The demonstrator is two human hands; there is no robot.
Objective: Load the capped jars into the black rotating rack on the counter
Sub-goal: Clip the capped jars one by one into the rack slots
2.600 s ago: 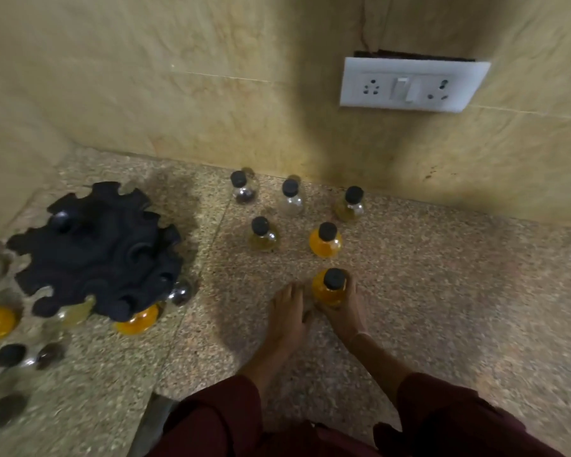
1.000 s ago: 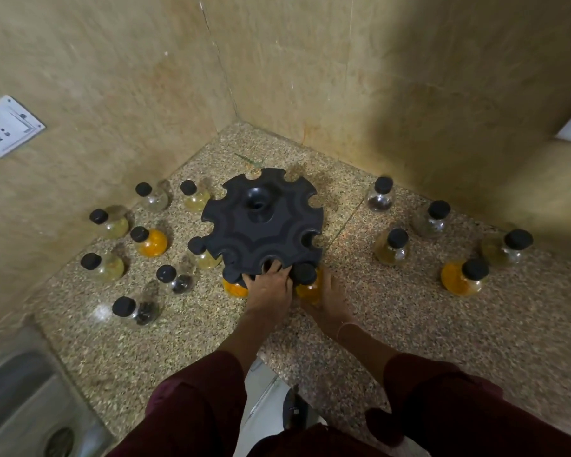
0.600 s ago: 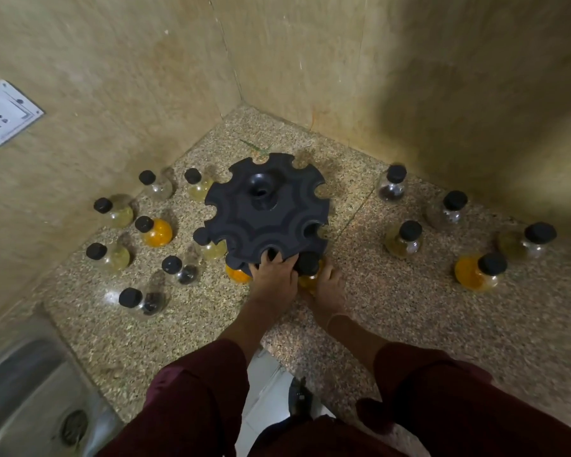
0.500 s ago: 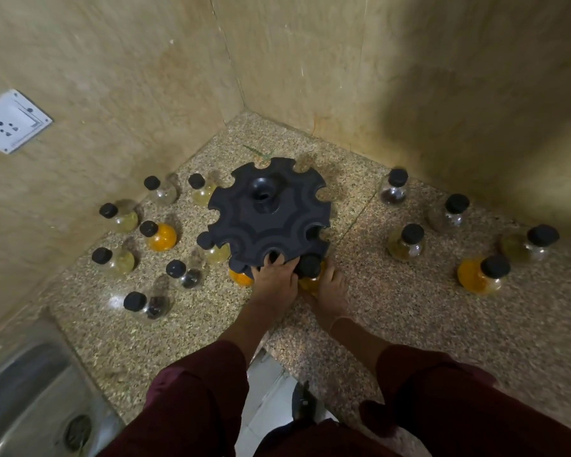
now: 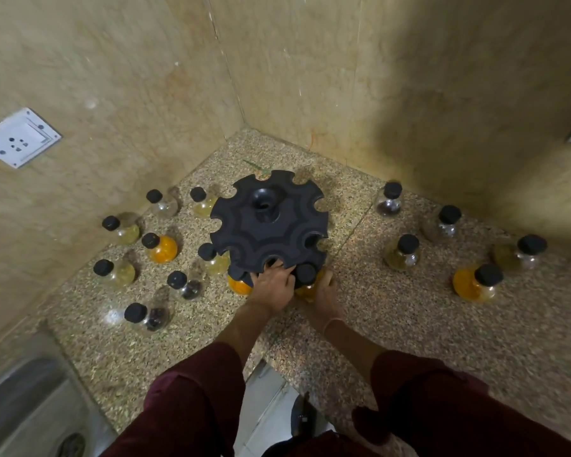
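**Seating a jar at the rack's near rim**

Left hand (image 5: 272, 285) grips the near rim of the black notched plastic rotating rack (image 5: 267, 225), apparently steadying it. Right hand (image 5: 325, 293) wraps the amber-filled round glass jar (image 5: 305, 273), its neck at a notch. The next move probably calls for pushing the neck home, then letting go. Loose capped jars (image 5: 402, 255) stand on the speckled stone worktop (image 5: 376, 324).

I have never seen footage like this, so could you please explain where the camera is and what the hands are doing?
There is no machine: one camera worn on the person's head looks down at their two bare hands. On the speckled counter stands a black rotating rack with notches round its edge, with loose capped jars on both sides. The left hand holds the rack's near edge; the right hand grips a yellow-filled jar at a notch. A sink shows at lower left.
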